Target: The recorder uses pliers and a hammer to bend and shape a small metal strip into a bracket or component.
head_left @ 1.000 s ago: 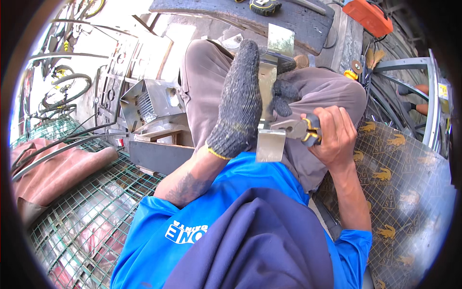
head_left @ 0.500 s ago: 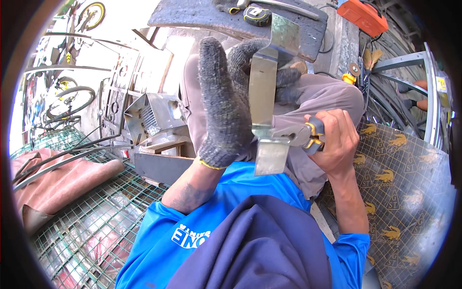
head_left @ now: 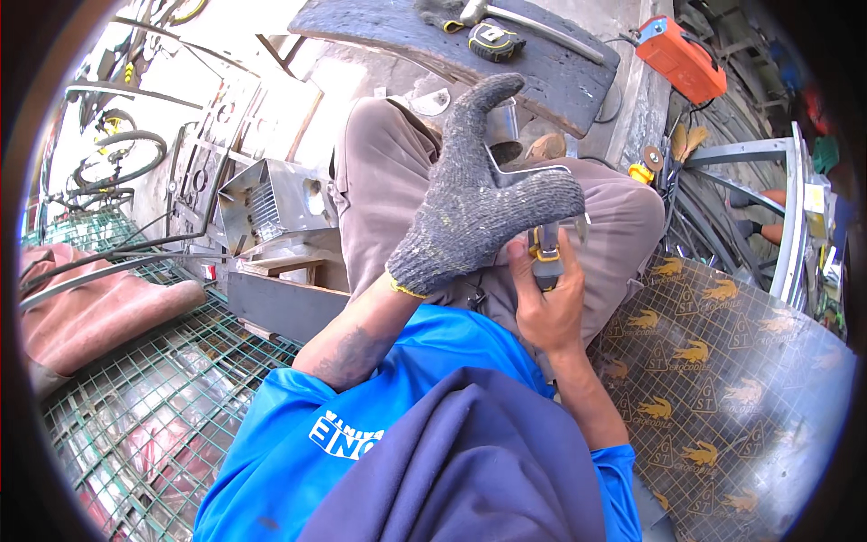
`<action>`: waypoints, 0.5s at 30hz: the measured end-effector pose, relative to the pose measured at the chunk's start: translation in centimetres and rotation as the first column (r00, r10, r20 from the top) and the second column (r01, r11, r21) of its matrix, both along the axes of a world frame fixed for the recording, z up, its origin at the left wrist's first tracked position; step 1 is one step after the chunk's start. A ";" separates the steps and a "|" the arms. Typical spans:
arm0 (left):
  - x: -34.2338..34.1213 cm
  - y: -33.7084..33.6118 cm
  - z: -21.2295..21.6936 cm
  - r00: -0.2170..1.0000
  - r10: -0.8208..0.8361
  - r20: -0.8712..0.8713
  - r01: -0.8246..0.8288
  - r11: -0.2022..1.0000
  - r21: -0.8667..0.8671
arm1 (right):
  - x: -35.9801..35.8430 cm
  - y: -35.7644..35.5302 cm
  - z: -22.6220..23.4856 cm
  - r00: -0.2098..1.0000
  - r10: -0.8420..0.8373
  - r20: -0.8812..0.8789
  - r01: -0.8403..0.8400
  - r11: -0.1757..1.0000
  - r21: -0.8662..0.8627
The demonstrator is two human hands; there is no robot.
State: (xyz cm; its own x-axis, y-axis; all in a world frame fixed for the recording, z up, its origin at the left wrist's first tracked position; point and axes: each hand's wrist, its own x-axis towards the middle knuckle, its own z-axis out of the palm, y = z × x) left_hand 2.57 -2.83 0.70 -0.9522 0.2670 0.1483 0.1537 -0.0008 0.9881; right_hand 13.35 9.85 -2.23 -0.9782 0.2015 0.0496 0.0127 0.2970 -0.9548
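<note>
My left hand (head_left: 470, 203), in a dark grey knitted glove, is around a bent, shiny metal strip (head_left: 504, 135). The thumb points up and the fingers reach to the right, hiding most of the strip. Below those fingertips my bare right hand (head_left: 553, 312) grips a pair of pliers (head_left: 545, 260) with yellow and black handles. The gloved fingers cover the jaws, so I cannot tell whether they touch the metal. Both hands are above my lap, between my knees.
Ahead lies a dark wooden board (head_left: 388, 32) with a hammer (head_left: 542, 29) and a tape measure (head_left: 495, 40). An orange machine (head_left: 679, 61) stands far right. A patterned sheet (head_left: 722, 379) lies right; green wire mesh (head_left: 172, 388), brown cloth-like material (head_left: 108, 307) and a metal box (head_left: 275, 203) sit left.
The metal strip has turned away behind the gloved hand, which has swung its fingers to the right. My right hand has moved left with the pliers, their handles now upright.
</note>
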 end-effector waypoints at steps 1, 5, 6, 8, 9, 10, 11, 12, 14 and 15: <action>-0.2 0.0 -0.5 0.998 0.019 -0.054 -0.023 0.998 -0.066 | 0.2 -0.2 0.0 1.000 0.009 -0.002 -0.009 1.000 0.004; -0.2 -0.1 -0.6 1.000 -0.002 -0.015 0.002 1.000 0.020 | 0.2 -0.7 0.2 1.000 -0.014 -0.011 0.013 0.998 -0.054; -0.1 -0.1 -0.5 1.000 -0.003 -0.016 0.003 1.000 0.022 | 0.2 -0.8 0.0 0.999 -0.025 -0.047 0.023 0.999 -0.044; -0.1 -0.1 -0.4 1.000 0.019 -0.009 -0.019 1.000 0.017 | 0.2 -0.8 -0.5 0.996 -0.035 -0.086 0.033 0.999 -0.032; -0.2 0.0 -0.6 1.000 0.019 -0.012 -0.018 1.000 0.019 | 0.2 -0.7 -0.7 0.998 -0.020 -0.066 0.017 0.999 -0.042; -0.2 0.1 -1.0 0.995 0.053 -0.085 -0.055 0.998 -0.024 | 0.3 -0.7 -0.8 0.999 -0.005 -0.047 0.002 0.999 -0.052; -0.3 0.1 -1.2 0.984 0.084 -0.160 -0.095 0.993 -0.064 | 0.3 -0.7 -0.9 0.999 -0.005 -0.049 0.002 0.999 -0.051; -0.1 0.3 -1.2 0.983 0.084 -0.162 -0.095 0.993 -0.063 | 0.4 -0.8 -1.0 0.999 0.005 -0.032 -0.006 0.999 -0.034; 0.5 0.7 -0.8 0.997 0.080 0.008 -0.080 0.995 0.057 | 0.9 -1.1 -1.1 1.000 0.012 -0.013 -0.012 1.000 -0.016; 0.4 0.6 -0.8 0.997 0.079 0.008 -0.079 0.995 0.057 | 1.2 -1.3 -1.1 1.000 0.009 0.017 -0.007 0.995 -0.095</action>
State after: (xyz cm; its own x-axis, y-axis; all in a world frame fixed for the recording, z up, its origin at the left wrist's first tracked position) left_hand 2.99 -2.19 -0.09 -0.9709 0.1818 0.1560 0.1503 -0.0452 0.9876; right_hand 14.53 8.52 -3.36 -0.9804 0.1964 0.0135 0.0277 0.2055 -0.9783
